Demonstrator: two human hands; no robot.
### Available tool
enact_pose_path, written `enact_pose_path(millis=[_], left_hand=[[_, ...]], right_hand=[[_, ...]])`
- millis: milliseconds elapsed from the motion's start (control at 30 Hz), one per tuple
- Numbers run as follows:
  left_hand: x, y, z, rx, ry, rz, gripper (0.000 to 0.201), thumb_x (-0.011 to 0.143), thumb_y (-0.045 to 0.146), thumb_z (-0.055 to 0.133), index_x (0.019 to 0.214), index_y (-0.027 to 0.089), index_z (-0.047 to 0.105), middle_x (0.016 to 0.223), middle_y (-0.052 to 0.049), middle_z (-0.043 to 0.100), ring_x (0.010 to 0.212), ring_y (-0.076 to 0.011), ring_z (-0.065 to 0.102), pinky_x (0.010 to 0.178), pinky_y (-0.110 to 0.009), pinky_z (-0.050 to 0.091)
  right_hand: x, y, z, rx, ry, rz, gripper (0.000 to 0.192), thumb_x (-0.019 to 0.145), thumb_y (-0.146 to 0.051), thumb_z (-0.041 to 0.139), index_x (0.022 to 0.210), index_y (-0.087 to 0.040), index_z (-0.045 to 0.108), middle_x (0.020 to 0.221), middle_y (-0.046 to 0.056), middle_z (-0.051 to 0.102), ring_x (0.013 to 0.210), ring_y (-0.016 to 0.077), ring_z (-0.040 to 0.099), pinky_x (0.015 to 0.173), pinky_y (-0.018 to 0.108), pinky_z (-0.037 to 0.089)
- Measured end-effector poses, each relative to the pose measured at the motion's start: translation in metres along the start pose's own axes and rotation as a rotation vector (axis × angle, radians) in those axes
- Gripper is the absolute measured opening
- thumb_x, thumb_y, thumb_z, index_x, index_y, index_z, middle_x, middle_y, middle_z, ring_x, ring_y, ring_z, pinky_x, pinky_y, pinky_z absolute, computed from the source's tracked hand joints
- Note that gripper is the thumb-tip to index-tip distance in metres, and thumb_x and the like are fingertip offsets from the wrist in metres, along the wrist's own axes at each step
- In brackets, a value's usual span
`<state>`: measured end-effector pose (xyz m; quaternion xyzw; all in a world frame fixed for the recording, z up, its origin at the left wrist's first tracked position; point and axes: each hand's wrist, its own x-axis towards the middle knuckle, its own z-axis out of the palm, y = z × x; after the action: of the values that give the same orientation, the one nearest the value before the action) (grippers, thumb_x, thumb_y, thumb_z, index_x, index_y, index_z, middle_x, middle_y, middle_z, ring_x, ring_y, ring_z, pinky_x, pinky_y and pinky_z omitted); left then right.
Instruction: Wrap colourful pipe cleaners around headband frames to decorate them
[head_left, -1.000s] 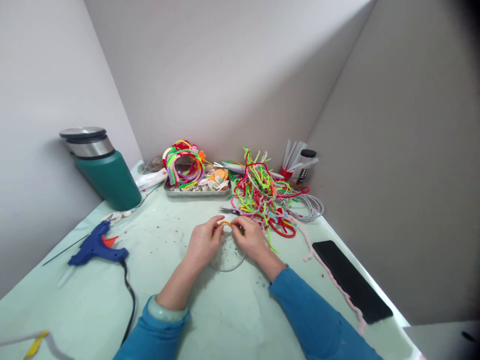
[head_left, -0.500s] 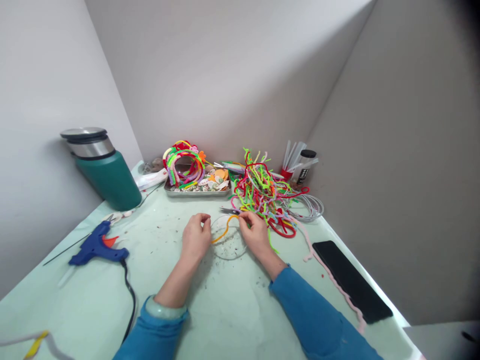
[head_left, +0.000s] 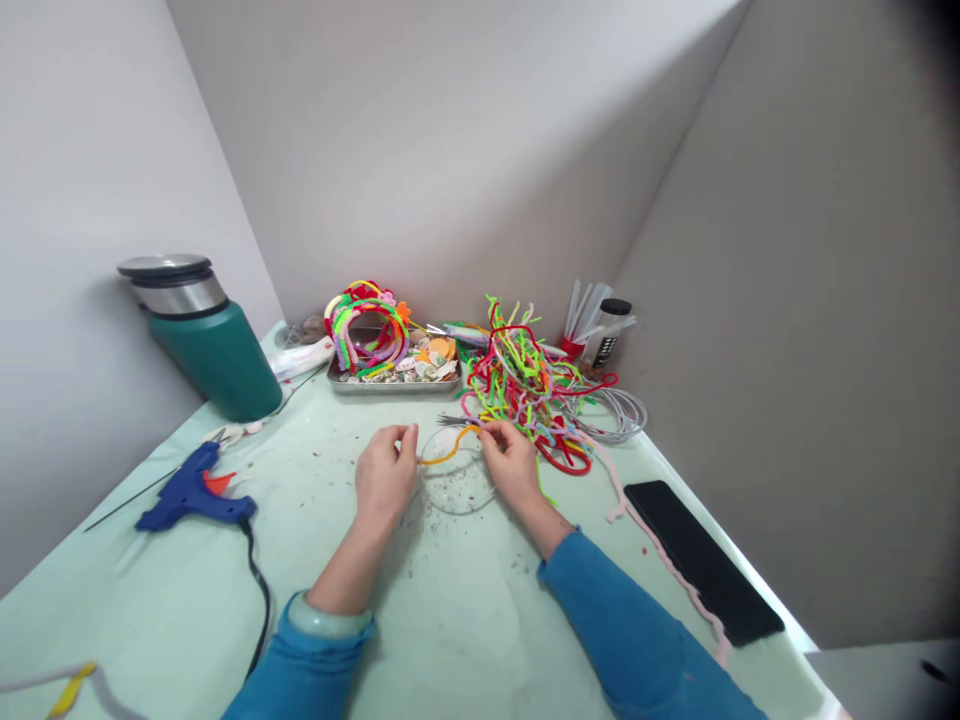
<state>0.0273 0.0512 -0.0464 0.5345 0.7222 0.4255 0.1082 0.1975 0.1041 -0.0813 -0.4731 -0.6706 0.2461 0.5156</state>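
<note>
Centre of the frame: the left hand (head_left: 382, 477) and the right hand (head_left: 511, 462) pinch the two ends of an orange pipe cleaner (head_left: 448, 450), which arcs between them just above a clear round dish (head_left: 457, 482) lying on the pale green tabletop (head_left: 465, 620). Both hands are closed in a fingertip grip on that pipe cleaner, left on its lower left end, right on its upper right end. The dish holds dark specks, and similar flecks dot the table around it.

Right behind the right hand, crowding it, sprawls a tangled pile of pipe cleaners (head_left: 525, 390) in red, green, yellow and pink; small scissors (head_left: 454, 420) lie at its near edge, just above the arc. A coil of white wire (head_left: 619, 412) sits to the right of the pile, and a red cup of clear sticks (head_left: 581, 325) stands by the wall with a dark-capped bottle (head_left: 611, 330) beside it.

Upper middle, a metal tray (head_left: 394, 383) carries wrapped headbands (head_left: 366, 328) and small decorations. At left stands a green insulated flask (head_left: 206, 335); below it a blue glue gun (head_left: 191, 492) lies with its black cord running toward the bottom edge. At right a black phone (head_left: 701, 560) lies flat, a pink pipe cleaner (head_left: 660, 550) trailing alongside it. Blue sleeves cover both forearms.
</note>
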Motion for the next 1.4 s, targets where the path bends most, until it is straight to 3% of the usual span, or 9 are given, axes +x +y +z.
enact_pose_path(millis=[67, 167, 367, 500, 600, 733, 933, 1100, 1400], left_hand=[[-0.002, 0.003, -0.001, 0.044, 0.078, 0.155, 0.033, 0.084, 0.040, 0.040, 0.082, 0.018, 0.065, 0.081, -0.006, 0.065, 0.076, -0.0193, 0.054, 0.068, -0.029, 0.038], [-0.005, 0.007, 0.000, 0.081, 0.036, 0.363, 0.029, 0.082, 0.039, 0.046, 0.077, 0.019, 0.066, 0.080, -0.006, 0.066, 0.084, -0.0205, 0.051, 0.078, -0.032, 0.036], [-0.009, 0.007, 0.005, 0.177, -0.141, 0.468, 0.022, 0.079, 0.037, 0.053, 0.071, 0.021, 0.068, 0.082, -0.006, 0.067, 0.084, -0.0216, 0.049, 0.077, -0.035, 0.034], [-0.009, 0.006, 0.005, 0.080, -0.187, 0.388, 0.023, 0.079, 0.035, 0.052, 0.073, 0.021, 0.068, 0.074, -0.004, 0.067, 0.073, -0.0182, 0.052, 0.070, -0.030, 0.037], [-0.008, 0.007, 0.006, -0.169, -0.325, 0.194, 0.029, 0.079, 0.040, 0.050, 0.075, 0.018, 0.068, 0.061, -0.002, 0.064, 0.056, -0.0131, 0.051, 0.056, -0.024, 0.037], [-0.006, 0.012, 0.005, -0.518, -0.473, -0.093, 0.037, 0.073, 0.046, 0.055, 0.080, 0.012, 0.066, 0.051, 0.000, 0.058, 0.039, -0.0079, 0.040, 0.041, -0.020, 0.029], [-0.006, 0.015, -0.002, -0.803, -0.578, -0.267, 0.046, 0.074, 0.048, 0.054, 0.097, 0.009, 0.063, 0.044, 0.003, 0.050, 0.031, -0.0032, 0.025, 0.033, -0.017, 0.016], [-0.006, 0.016, -0.002, -0.922, -0.660, -0.266, 0.054, 0.073, 0.045, 0.056, 0.114, 0.010, 0.056, 0.042, 0.005, 0.047, 0.032, -0.0036, 0.029, 0.033, -0.016, 0.018], [-0.003, 0.005, 0.010, -0.588, -0.428, -0.123, 0.040, 0.064, 0.038, 0.062, 0.094, 0.011, 0.067, 0.065, -0.003, 0.062, 0.048, -0.0080, 0.044, 0.043, -0.019, 0.031]], right_hand=[[-0.003, -0.005, 0.001, -0.038, -0.079, -0.069, 0.015, 0.080, -0.022, 0.046, 0.082, -0.018, 0.061, 0.078, 0.003, 0.064, 0.071, 0.0162, 0.057, 0.067, 0.027, 0.044], [-0.006, -0.014, 0.000, -0.084, -0.144, -0.155, 0.014, 0.079, -0.019, 0.047, 0.080, -0.018, 0.061, 0.078, 0.004, 0.064, 0.073, 0.0162, 0.057, 0.068, 0.027, 0.043], [-0.006, -0.019, 0.000, -0.123, -0.153, -0.193, 0.013, 0.079, -0.015, 0.047, 0.078, -0.017, 0.059, 0.075, 0.003, 0.063, 0.072, 0.0157, 0.057, 0.067, 0.026, 0.042], [-0.007, -0.018, 0.000, -0.145, -0.182, -0.219, 0.012, 0.079, -0.015, 0.047, 0.078, -0.017, 0.060, 0.076, 0.003, 0.063, 0.073, 0.0153, 0.057, 0.068, 0.025, 0.041], [-0.009, -0.018, 0.002, -0.153, -0.204, -0.245, 0.013, 0.079, -0.015, 0.047, 0.079, -0.018, 0.060, 0.077, 0.003, 0.062, 0.073, 0.0153, 0.056, 0.067, 0.025, 0.040], [-0.012, -0.016, 0.003, -0.155, -0.252, -0.281, 0.014, 0.079, -0.014, 0.047, 0.081, -0.018, 0.060, 0.076, 0.002, 0.061, 0.071, 0.0145, 0.055, 0.066, 0.025, 0.040], [-0.013, -0.016, 0.002, -0.161, -0.271, -0.307, 0.014, 0.079, -0.013, 0.047, 0.083, -0.019, 0.060, 0.078, 0.002, 0.061, 0.073, 0.0143, 0.055, 0.067, 0.024, 0.040], [-0.014, -0.017, 0.003, -0.175, -0.324, -0.328, 0.013, 0.078, -0.012, 0.047, 0.079, -0.018, 0.059, 0.075, 0.002, 0.060, 0.070, 0.0143, 0.054, 0.066, 0.024, 0.040], [-0.015, -0.016, 0.005, -0.179, -0.310, -0.311, 0.014, 0.078, -0.013, 0.048, 0.081, -0.018, 0.060, 0.076, 0.002, 0.061, 0.070, 0.0143, 0.055, 0.065, 0.024, 0.041]])
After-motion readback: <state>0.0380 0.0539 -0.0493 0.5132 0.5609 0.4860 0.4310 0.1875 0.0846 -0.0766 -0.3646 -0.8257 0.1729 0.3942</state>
